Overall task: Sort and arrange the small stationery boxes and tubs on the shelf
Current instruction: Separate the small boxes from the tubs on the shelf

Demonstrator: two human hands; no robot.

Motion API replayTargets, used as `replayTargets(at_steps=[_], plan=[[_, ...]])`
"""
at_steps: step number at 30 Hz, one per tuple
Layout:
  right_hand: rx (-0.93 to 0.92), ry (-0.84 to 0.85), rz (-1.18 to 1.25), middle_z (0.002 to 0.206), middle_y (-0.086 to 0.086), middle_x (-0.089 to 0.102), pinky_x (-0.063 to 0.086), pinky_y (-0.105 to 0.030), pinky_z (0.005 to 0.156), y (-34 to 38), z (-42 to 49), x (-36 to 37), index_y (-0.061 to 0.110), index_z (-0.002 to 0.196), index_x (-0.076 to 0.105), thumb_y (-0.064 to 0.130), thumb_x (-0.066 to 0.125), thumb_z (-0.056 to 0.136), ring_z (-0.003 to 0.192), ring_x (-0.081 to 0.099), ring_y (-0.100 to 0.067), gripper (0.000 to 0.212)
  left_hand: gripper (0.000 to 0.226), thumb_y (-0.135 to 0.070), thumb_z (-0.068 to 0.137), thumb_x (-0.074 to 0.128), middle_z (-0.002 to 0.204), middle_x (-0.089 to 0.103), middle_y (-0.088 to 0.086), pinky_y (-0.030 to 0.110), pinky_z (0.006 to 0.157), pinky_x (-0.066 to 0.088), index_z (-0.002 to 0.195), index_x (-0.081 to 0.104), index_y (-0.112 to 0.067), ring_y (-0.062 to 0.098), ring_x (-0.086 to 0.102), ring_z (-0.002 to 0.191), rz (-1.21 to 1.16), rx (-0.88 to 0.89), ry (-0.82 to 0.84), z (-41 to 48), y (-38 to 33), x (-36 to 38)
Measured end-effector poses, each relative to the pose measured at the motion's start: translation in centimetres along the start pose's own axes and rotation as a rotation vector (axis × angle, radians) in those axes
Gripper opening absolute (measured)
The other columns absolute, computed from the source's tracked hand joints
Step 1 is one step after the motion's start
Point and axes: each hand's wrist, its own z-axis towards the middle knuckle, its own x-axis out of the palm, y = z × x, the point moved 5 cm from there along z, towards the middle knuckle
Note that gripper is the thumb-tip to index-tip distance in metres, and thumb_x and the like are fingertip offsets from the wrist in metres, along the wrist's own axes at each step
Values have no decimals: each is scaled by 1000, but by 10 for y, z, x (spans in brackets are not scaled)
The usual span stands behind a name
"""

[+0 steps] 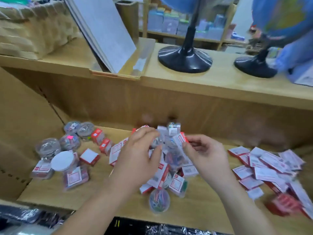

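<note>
On the lower wooden shelf (50,189) lie many small red-and-white stationery boxes and clear round tubs. My left hand (137,155) and my right hand (205,153) are raised over the middle pile (166,175). The left hand's curled fingers hold small clear tubs (158,141). A red-and-white box (180,139) is pinched in my right hand. A clear tub of coloured clips (159,200) lies near the front edge. Several tubs (67,141) and boxes cluster at the left. A heap of flat boxes (269,167) lies at the right. The picture is blurred.
The upper shelf (220,82) carries two globes on black stands (184,58), a leaning stack of grey boards (105,31) and piles of brown paper (33,31). A cardboard side wall (22,133) closes the lower shelf at the left.
</note>
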Motion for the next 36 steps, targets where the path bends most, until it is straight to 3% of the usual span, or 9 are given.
replayTargets(at_steps=[8,11,14,19,23,26,28,31,36], plan=[[236,-213,-162,67,3,71,55,-34,65,-87,-38,-128,17,77,71,10,78,83,62,66,-16,12,50,-48,84,51,116,69,-4,34,91,55,120,71,-19,20,66,108,-60,88,430,-20,-74,128],[291,-225,-420,72,9,73,57,-37,72,-116,-43,-173,22,82,73,23,74,84,74,70,-13,2,48,-46,84,55,120,66,-7,28,95,51,125,68,-23,13,62,111,-41,133,556,-35,-91,164],[296,-253,-640,86,11,75,57,-38,76,-121,-37,-210,28,96,75,30,69,86,87,70,-18,12,52,-43,85,57,125,63,-7,35,97,52,133,63,-25,16,61,116,-29,108,641,-41,-96,189],[27,-380,-954,90,1,71,51,-34,68,-109,-8,-229,22,96,76,26,69,89,90,62,-28,11,59,-51,84,47,129,61,-12,34,95,53,137,60,-27,13,58,119,-32,79,594,-44,-96,197],[87,-253,-1068,101,-1,69,53,-39,77,-130,-3,-213,19,99,78,28,70,86,96,60,-31,18,55,-50,86,52,129,60,-17,21,100,46,135,62,-27,3,58,117,-88,71,551,-46,-93,181],[-15,-336,-1041,94,-3,69,50,-37,71,-109,-1,-195,18,98,76,28,72,85,90,61,-33,17,44,-43,88,61,124,62,-21,20,97,46,129,65,-30,-2,58,111,-100,58,466,-42,-84,159],[-106,-237,-949,89,1,66,51,-35,69,-90,8,-161,24,95,76,33,70,86,90,60,-26,14,35,-35,87,66,120,62,-24,18,94,46,122,68,-31,-3,58,109,-111,53,381,-39,-79,142],[-92,60,-734,89,9,59,51,-35,74,-77,29,-94,29,100,72,42,61,87,100,58,-20,21,23,-27,88,64,115,62,-22,23,86,51,110,69,-31,2,61,103,-77,74,231,-32,-72,110],[-133,280,-871,114,1,60,47,-37,90,-76,62,-20,37,129,60,37,57,88,117,55,-26,41,18,-26,93,60,106,66,-15,35,83,53,103,74,-20,14,65,98,54,94,-2,-40,-49,51]])
